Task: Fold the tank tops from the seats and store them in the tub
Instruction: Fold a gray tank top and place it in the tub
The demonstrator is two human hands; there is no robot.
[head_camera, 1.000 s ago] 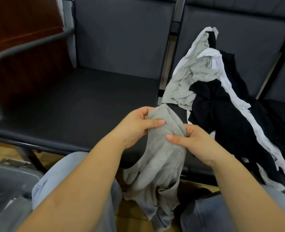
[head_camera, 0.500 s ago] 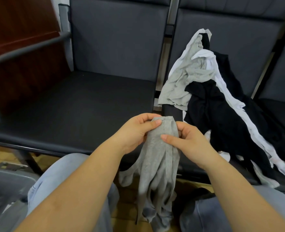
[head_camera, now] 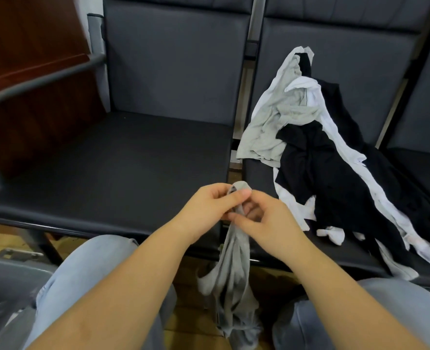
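A grey tank top hangs bunched between my knees, in front of the seats. My left hand pinches its upper end, and my right hand grips the cloth just below, the two hands touching. On the right seat lies a heap of tank tops: a light grey one on top at the left, a black one in the middle, white ones running through it. The grey tub shows at the lower left, its inside mostly hidden.
The left seat has a dark cushion, with a curved grey armrest and a wooden panel beyond it. A third seat is at the far right. My knees in light jeans fill the bottom, over a wooden floor.
My hands have drawn together at the top of the grey tank top, which has gone from a wide bundle to a narrow hanging strip. The view has shifted slightly.
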